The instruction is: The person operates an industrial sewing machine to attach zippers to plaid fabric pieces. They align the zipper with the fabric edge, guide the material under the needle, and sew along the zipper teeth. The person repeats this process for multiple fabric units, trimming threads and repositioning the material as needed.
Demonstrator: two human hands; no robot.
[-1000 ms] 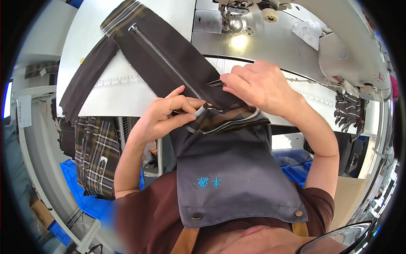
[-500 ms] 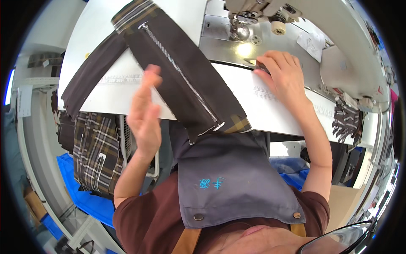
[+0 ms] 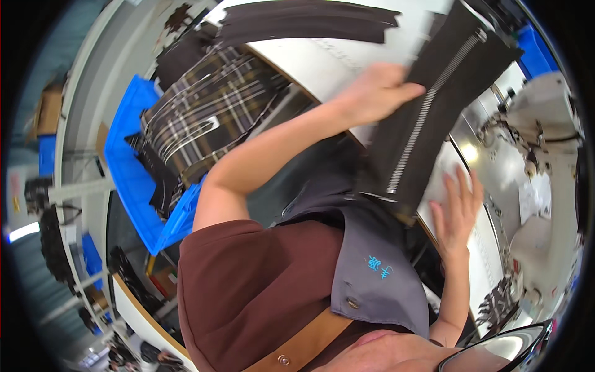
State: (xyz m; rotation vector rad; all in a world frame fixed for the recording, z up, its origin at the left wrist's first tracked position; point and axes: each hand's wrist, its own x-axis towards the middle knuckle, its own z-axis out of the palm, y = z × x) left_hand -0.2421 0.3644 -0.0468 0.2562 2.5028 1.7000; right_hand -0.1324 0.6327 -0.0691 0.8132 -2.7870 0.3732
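Note:
A long dark brown fabric panel with a silver zipper point(image 3: 434, 102) along its middle is lifted off the table and tilted. My left hand point(image 3: 381, 96) is closed on its left edge, the thumb lying over the front; the other fingers are partly blurred. Below the panel's right side, my right hand point(image 3: 460, 208) rests over the white table with its fingers spread and nothing seen in it. The panel's lower end hangs near my grey apron point(image 3: 378, 273).
Dark fabric strips point(image 3: 304, 22) lie on the white table point(image 3: 322, 59) at the far side. Left of it, plaid pieces point(image 3: 204, 111) hang over a blue bin point(image 3: 127, 155). A sewing machine point(image 3: 539, 127) stands at the right, with a bundle of dark strips point(image 3: 499, 304) nearer.
My view has turned left. My left hand, empty before, now grips the zippered panel and raises it. My right hand has opened, away from the small dark item at its fingertips.

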